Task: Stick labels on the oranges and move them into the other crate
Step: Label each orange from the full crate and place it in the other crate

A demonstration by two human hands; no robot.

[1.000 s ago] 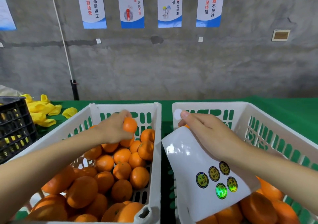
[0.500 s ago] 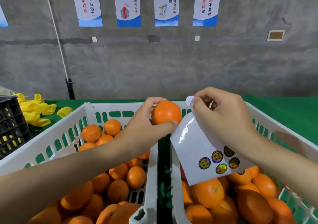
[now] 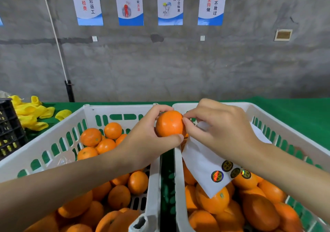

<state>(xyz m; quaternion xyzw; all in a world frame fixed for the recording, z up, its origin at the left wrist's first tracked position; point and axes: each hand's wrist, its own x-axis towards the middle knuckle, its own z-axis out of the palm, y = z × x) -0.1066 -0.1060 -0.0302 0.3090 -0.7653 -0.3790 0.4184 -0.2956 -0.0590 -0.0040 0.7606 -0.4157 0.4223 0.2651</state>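
Note:
My left hand (image 3: 148, 142) grips an orange (image 3: 169, 123) above the gap between two white crates. My right hand (image 3: 219, 130) touches the orange's right side with thumb and forefinger, while its lower fingers hold a white label sheet (image 3: 205, 162) that hangs below the palm. Several round shiny labels (image 3: 226, 165) remain on the sheet. Whether a label sits under my fingertips is hidden. The left crate (image 3: 53, 142) holds loose oranges (image 3: 91, 136). More oranges (image 3: 212, 198), some with labels, fill the right crate (image 3: 294, 142).
A black crate (image 3: 9, 130) stands at the far left on the green table (image 3: 294, 110). Yellow foam nets (image 3: 30, 114) lie behind the left crate. A grey wall with posters rises behind the table.
My left hand lifted an orange out of the left crate to the gap between the crates. My right hand brought a white label on its fingertip up against the orange.

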